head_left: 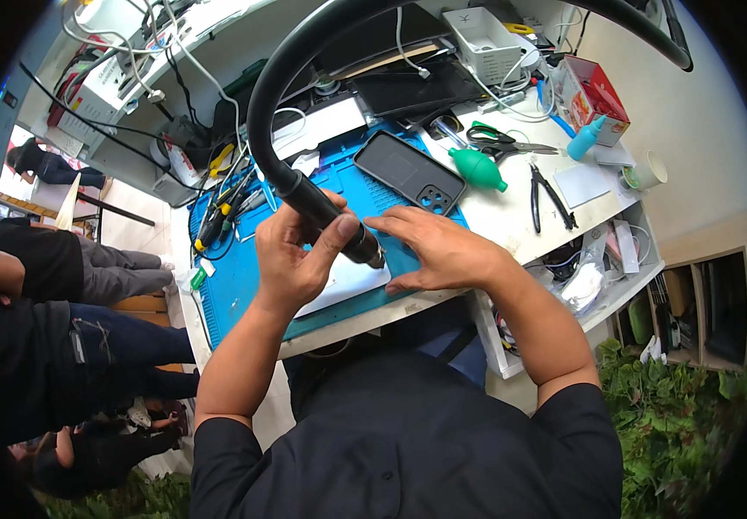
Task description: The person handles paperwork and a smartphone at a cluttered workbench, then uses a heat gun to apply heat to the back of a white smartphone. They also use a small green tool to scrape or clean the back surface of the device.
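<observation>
My left hand (295, 264) is closed around the handle end of a thick black hose (262, 112), which arches down from above. The hose's narrow metal-looking tip (377, 259) points down over a flat white slab (339, 290) at the mat's near edge. To the right of that tip lies my right hand (451, 257), palm down, its thumb and fingers spread apart around the slab's right side. Both rest over a blue work mat (243, 285). Just beyond my right hand a black phone case (410, 171) with camera cutouts lies on the mat.
Right of the mat are a green air blower (479, 169), scissors (512, 145), black pliers (551, 197) and a blue bottle (586, 138). Screwdrivers (218, 212) crowd the left. An open drawer (594, 294) juts out at right. Other people (70, 259) are at the far left.
</observation>
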`<state>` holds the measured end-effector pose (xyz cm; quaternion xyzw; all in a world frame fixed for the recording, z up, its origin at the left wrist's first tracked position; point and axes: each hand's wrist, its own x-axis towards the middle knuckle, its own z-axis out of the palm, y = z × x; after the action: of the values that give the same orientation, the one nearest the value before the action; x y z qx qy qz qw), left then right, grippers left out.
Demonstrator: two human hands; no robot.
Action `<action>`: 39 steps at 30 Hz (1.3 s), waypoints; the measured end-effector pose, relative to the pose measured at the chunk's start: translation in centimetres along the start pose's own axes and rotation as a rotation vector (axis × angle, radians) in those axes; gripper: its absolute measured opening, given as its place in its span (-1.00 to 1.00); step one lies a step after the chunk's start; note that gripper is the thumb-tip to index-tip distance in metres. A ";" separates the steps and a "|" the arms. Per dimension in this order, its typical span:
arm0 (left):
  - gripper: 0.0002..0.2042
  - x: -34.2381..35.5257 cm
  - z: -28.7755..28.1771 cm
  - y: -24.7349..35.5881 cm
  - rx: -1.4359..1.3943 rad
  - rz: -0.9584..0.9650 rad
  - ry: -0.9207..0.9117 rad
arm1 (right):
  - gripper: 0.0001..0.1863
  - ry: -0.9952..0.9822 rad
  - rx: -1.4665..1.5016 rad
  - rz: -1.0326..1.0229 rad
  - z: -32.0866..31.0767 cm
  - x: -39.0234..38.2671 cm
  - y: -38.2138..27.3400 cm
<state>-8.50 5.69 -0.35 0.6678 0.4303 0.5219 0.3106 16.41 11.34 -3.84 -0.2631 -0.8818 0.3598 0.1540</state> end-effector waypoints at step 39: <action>-0.69 -5.3 -7.1 1.6 0.089 -0.142 0.105 | -0.25 0.011 -0.045 0.064 0.1 0.3 -0.7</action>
<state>-15.36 0.00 0.58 0.6205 0.5151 0.5131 0.2939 15.84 11.07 -3.44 -0.2965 -0.8800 0.3431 0.1414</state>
